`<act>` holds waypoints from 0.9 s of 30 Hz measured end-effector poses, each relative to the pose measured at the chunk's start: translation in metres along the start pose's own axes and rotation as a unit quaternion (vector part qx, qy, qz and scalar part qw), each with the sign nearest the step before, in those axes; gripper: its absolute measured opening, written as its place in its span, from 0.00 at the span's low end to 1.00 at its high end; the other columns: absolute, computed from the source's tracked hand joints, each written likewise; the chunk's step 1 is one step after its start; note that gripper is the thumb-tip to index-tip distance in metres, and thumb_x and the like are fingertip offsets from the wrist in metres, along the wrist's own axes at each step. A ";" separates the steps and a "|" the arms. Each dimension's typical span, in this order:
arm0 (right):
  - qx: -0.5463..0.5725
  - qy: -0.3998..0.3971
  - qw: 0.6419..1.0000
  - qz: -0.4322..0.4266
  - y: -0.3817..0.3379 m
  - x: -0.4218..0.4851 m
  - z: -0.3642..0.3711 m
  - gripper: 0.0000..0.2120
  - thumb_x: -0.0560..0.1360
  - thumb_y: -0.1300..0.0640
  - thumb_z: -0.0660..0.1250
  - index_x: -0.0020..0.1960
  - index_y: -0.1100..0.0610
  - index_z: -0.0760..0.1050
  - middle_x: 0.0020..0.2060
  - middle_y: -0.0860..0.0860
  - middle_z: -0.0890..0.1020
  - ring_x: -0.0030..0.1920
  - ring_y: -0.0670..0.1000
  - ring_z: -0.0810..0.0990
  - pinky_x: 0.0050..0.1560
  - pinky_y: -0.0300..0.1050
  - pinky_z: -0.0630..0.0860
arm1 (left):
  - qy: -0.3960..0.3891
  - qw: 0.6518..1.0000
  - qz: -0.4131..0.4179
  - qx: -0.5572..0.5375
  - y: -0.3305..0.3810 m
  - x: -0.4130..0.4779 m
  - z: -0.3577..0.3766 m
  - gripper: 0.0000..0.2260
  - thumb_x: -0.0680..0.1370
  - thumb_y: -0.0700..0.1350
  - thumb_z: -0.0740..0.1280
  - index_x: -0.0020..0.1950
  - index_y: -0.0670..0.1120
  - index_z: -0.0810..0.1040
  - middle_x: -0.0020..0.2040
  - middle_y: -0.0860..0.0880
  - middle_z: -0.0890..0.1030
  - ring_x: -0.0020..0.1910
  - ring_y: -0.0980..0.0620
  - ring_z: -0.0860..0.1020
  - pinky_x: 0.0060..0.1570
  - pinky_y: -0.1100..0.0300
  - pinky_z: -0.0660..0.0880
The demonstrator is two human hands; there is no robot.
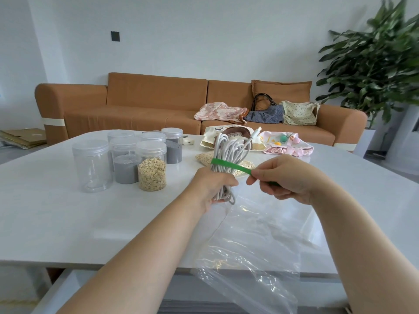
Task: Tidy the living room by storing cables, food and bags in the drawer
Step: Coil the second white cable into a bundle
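Table (68, 211) | jars (152, 166) left | cable bundle (229, 150), green tie (226, 164) gripped | plastic bag (249, 245) underneath

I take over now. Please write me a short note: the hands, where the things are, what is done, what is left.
Left hand grips the coiled white cable above the table.
Right hand pinches the end of the green strap looped round the coil.
Jars of oats and grey powder stand on the table; cloth bags lie on the table and the sofa.
Done: cable coiled.
Left: fasten the strap, then store cable, food and bags in the drawer.
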State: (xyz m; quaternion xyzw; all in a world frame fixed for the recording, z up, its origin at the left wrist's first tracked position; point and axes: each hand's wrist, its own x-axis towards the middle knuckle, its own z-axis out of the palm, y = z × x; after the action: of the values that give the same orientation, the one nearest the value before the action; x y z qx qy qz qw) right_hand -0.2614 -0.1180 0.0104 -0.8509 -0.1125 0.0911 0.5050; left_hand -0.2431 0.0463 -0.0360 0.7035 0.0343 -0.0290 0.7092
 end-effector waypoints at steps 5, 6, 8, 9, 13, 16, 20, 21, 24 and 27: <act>0.010 0.007 1.000 -0.014 -0.003 -0.001 -0.001 0.10 0.78 0.62 0.62 0.40 0.64 0.75 0.18 0.52 0.70 0.18 0.46 0.55 0.19 0.32 0.54 | -0.038 0.997 -0.036 -0.055 0.001 -0.001 0.001 0.05 0.72 0.34 0.68 0.40 0.41 0.75 0.33 0.45 0.74 0.32 0.51 0.74 0.34 0.57 0.76; -0.001 0.029 0.999 -0.019 -0.002 0.000 -0.001 0.10 0.78 0.62 0.63 0.39 0.64 0.75 0.18 0.53 0.71 0.18 0.46 0.56 0.19 0.32 0.54 | -0.045 0.996 -0.039 -0.059 0.001 0.000 0.001 0.05 0.72 0.34 0.68 0.40 0.41 0.75 0.32 0.46 0.74 0.32 0.52 0.74 0.34 0.57 0.76; -0.028 0.088 0.995 -0.035 0.001 0.004 -0.001 0.10 0.76 0.63 0.66 0.36 0.64 0.76 0.19 0.53 0.73 0.18 0.46 0.58 0.19 0.33 0.55 | -0.057 0.996 -0.043 -0.056 0.001 0.000 0.001 0.05 0.73 0.34 0.67 0.39 0.42 0.75 0.32 0.46 0.74 0.32 0.52 0.74 0.33 0.58 0.76; -0.045 0.117 0.991 -0.044 0.004 0.006 0.000 0.10 0.75 0.62 0.67 0.35 0.63 0.76 0.19 0.52 0.74 0.18 0.47 0.59 0.20 0.34 0.56 | -0.062 0.996 -0.045 -0.049 0.001 0.000 0.001 0.05 0.73 0.34 0.67 0.39 0.42 0.75 0.32 0.46 0.74 0.32 0.52 0.74 0.33 0.58 0.76; -0.148 0.155 0.972 -0.098 0.008 0.007 -0.001 0.05 0.70 0.57 0.73 0.37 0.52 0.79 0.19 0.44 0.71 0.21 0.44 0.63 0.26 0.38 0.60 | -0.086 0.994 -0.054 -0.029 0.001 -0.001 -0.001 0.05 0.72 0.35 0.66 0.37 0.42 0.75 0.32 0.47 0.75 0.31 0.53 0.74 0.32 0.60 0.74; -0.223 0.147 0.957 -0.115 0.010 0.005 0.000 0.06 0.67 0.56 0.75 0.39 0.48 0.79 0.23 0.46 0.70 0.23 0.44 0.63 0.25 0.35 0.60 | -0.111 0.992 -0.056 -0.019 0.001 -0.003 -0.001 0.04 0.72 0.34 0.65 0.39 0.41 0.75 0.32 0.47 0.75 0.29 0.53 0.74 0.34 0.60 0.73; -0.214 0.193 0.950 -0.117 0.015 0.010 0.003 0.10 0.69 0.55 0.74 0.33 0.59 0.81 0.23 0.52 0.68 0.23 0.46 0.60 0.22 0.33 0.57 | -0.132 0.990 -0.057 -0.007 0.002 -0.005 0.000 0.04 0.72 0.34 0.65 0.40 0.42 0.75 0.32 0.47 0.74 0.25 0.55 0.74 0.35 0.60 0.73; -0.212 0.197 0.950 -0.116 0.015 0.011 0.004 0.11 0.70 0.54 0.73 0.34 0.61 0.81 0.24 0.53 0.68 0.24 0.47 0.59 0.21 0.33 0.57 | -0.131 0.990 -0.058 -0.007 0.002 -0.005 0.000 0.04 0.72 0.34 0.65 0.41 0.42 0.76 0.31 0.47 0.74 0.25 0.55 0.74 0.35 0.60 0.74; -0.196 0.207 0.952 -0.115 0.015 0.011 0.005 0.13 0.70 0.55 0.73 0.33 0.64 0.79 0.24 0.53 0.65 0.25 0.48 0.58 0.21 0.34 0.55 | -0.125 0.990 -0.060 0.002 0.002 -0.004 -0.001 0.04 0.72 0.34 0.65 0.41 0.41 0.76 0.30 0.47 0.74 0.26 0.54 0.74 0.35 0.60 0.74; -0.212 0.193 0.953 -0.098 0.014 0.010 0.004 0.13 0.70 0.55 0.73 0.30 0.60 0.78 0.21 0.51 0.64 0.22 0.46 0.57 0.20 0.33 0.56 | -0.124 0.991 -0.057 0.012 0.002 -0.004 -0.001 0.03 0.72 0.33 0.65 0.40 0.41 0.76 0.30 0.46 0.74 0.27 0.53 0.74 0.35 0.60 0.74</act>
State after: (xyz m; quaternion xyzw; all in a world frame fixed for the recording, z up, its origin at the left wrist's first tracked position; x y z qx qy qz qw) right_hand -0.2514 -0.1182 -0.0038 -0.9246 -0.1128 -0.1507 0.3312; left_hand -0.2471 0.0476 -0.0341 0.7000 -0.0145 -0.1567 0.6965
